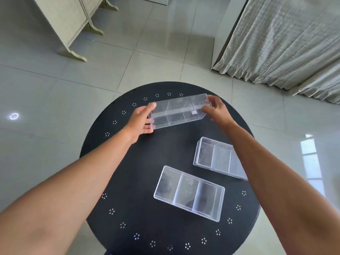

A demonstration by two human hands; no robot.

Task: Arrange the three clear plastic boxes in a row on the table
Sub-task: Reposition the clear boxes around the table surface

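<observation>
Two bare forearms reach in from the bottom corners and meet at the far box. Left hand clasps its left end, thumb on top and fingers curled at the lower edge. Right hand pinches the right end, fingertips on the upper corner. Both hands are closed on that clear box, which sits tilted toward the camera at the far side of the round black worktop; whether its base touches the surface, I cannot tell. Dividers show inside it.

Closer in, the near box lies flat, open side up, three compartments, slightly angled, near the middle. To its right and a little farther back lies the right box, also flat, partly hidden under the right forearm. The two lie apart, not in line. White dot clusters ring the worktop's edge. Beyond it, pale floor tiles, a folding screen upper left and a curtain upper right.
</observation>
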